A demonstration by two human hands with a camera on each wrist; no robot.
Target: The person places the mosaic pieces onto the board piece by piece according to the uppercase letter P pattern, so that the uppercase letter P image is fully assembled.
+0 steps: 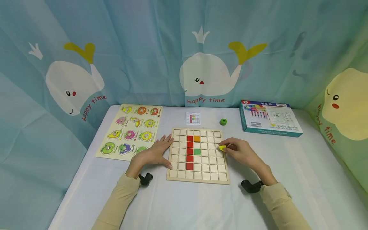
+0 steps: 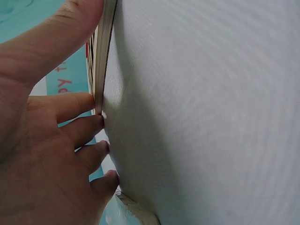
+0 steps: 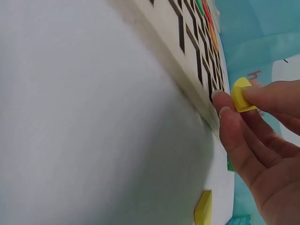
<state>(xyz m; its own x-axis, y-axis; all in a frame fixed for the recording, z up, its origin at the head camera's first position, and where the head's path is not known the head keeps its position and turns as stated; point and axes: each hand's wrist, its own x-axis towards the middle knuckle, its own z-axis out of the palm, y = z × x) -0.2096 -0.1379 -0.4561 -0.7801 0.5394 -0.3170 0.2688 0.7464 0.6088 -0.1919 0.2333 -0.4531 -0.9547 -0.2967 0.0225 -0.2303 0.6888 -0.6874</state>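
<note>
A wooden grid board [image 1: 197,182] lies flat on the table. On it, a column of red square tiles [image 1: 189,151] stands left of centre, with an orange tile [image 1: 196,139] and a green tile [image 1: 196,151] beside it. My left hand [image 1: 153,153] rests spread at the board's left edge, its straight fingers and thumb touching the frame. Over the board's right edge, my right hand [image 1: 240,152] pinches a small yellow block [image 3: 241,95] between thumb and fingers. Another yellow piece [image 3: 203,207] lies on the table below that hand; the head view hides it.
Behind the board lie a small printed pattern card [image 1: 193,118] and a green bead [image 1: 223,121]. A fruit puzzle board [image 1: 115,150] sits at the left, close to my left hand. At the back right is a flat toy box [image 1: 270,118]. A patterned curtain [image 1: 161,64] rises behind the table.
</note>
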